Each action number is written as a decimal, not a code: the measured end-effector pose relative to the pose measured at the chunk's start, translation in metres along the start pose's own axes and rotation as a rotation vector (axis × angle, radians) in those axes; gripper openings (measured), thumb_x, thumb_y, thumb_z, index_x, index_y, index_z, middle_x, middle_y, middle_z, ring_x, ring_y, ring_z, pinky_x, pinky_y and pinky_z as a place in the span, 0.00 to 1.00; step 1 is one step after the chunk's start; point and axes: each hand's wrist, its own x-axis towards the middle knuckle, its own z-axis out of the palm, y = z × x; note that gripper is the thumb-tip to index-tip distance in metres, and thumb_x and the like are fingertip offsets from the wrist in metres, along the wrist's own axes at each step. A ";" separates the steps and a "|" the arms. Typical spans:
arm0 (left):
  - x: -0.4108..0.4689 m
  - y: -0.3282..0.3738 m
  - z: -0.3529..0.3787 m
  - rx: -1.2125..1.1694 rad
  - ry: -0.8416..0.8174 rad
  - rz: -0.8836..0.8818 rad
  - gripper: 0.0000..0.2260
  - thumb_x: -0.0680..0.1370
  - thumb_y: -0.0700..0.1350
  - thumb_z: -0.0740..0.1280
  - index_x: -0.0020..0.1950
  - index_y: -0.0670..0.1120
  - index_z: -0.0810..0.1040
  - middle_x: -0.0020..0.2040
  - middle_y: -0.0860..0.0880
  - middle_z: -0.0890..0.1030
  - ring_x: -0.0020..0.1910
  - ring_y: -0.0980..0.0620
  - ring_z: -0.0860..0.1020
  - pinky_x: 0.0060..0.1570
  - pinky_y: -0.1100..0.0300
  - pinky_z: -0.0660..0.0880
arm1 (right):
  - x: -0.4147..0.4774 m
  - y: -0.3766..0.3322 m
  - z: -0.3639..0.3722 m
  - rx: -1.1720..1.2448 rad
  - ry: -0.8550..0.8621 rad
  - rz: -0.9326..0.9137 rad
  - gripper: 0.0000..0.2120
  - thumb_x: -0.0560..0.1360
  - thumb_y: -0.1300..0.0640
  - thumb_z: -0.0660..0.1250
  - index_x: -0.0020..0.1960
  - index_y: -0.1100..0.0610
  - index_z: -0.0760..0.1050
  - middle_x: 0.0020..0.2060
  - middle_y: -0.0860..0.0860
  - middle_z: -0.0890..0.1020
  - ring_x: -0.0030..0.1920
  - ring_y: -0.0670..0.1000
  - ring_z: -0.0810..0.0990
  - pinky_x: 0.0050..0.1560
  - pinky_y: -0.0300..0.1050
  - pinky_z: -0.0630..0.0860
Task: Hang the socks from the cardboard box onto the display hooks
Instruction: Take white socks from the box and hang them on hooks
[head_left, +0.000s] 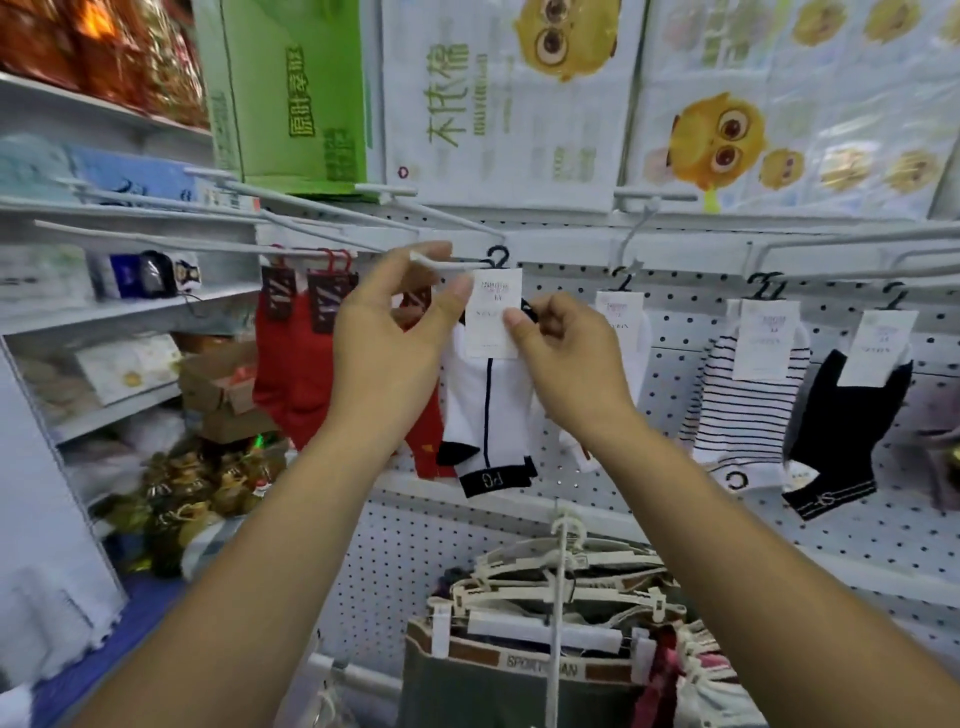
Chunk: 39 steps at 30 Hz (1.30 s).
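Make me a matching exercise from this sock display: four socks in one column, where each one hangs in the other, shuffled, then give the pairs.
1. red socks
2. white sock with a dark stripe
3. striped sock
4. black sock

A. furthest right of the four
B. between the left hand and the right hand
C. furthest left of the four
D. just left of the black sock

Pairs: 1-C, 2-B, 3-D, 4-A

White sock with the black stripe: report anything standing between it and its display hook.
Nothing visible does. The white sock appears to have its black hanger already over the display hook, whose tip the left hand holds; the right hand pinches its label. Red socks hang aside on a neighbouring hook.
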 end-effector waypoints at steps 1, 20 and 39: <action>0.003 0.000 -0.001 -0.040 -0.031 0.009 0.06 0.79 0.46 0.72 0.54 0.56 0.82 0.57 0.54 0.85 0.57 0.57 0.82 0.58 0.54 0.80 | 0.004 -0.001 0.004 -0.043 -0.002 -0.023 0.07 0.80 0.51 0.68 0.49 0.56 0.77 0.45 0.52 0.84 0.47 0.52 0.82 0.49 0.48 0.79; 0.029 -0.012 -0.020 -0.069 -0.232 0.081 0.10 0.78 0.41 0.73 0.47 0.58 0.83 0.48 0.57 0.86 0.49 0.57 0.82 0.51 0.59 0.78 | 0.041 0.027 0.033 -0.178 0.064 0.144 0.08 0.78 0.53 0.70 0.55 0.51 0.75 0.47 0.48 0.80 0.47 0.52 0.81 0.41 0.44 0.77; -0.132 0.010 -0.103 0.430 -0.358 -0.050 0.18 0.80 0.50 0.70 0.69 0.52 0.78 0.70 0.59 0.75 0.71 0.61 0.70 0.71 0.60 0.64 | -0.142 -0.029 -0.020 -0.436 -0.314 0.073 0.23 0.79 0.48 0.68 0.72 0.50 0.71 0.70 0.46 0.75 0.69 0.48 0.72 0.71 0.48 0.69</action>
